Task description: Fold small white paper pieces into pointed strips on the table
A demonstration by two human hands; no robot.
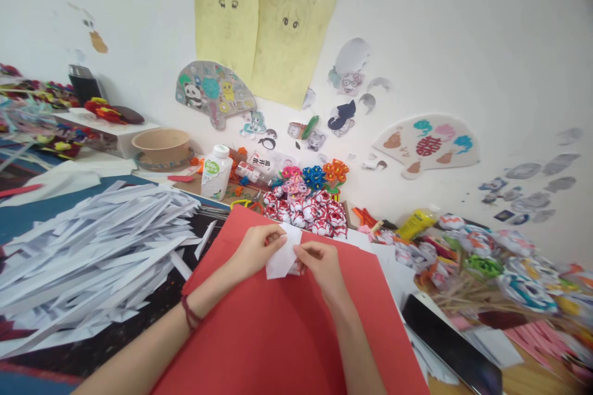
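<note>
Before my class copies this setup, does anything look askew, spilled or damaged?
Only slightly: one white strip lies apart from the jumbled heap of strips, near the red paper, so it looks stray. No spill is visible.

A sheet of card (pixel 269 333) lies centrally, beneath a piece of paper (pixel 278 262) between the left hand (pixel 258 247) and right hand (pixel 323 261). Left of the card is a heap of paper strips (pixel 106 247); right of it, a smartphone (pixel 451 345). Craft flowers (pixel 310 213) cluster just behind the card, a bottle (pixel 217 174) to their left, a bowl (pixel 162 153) farther left.
</note>
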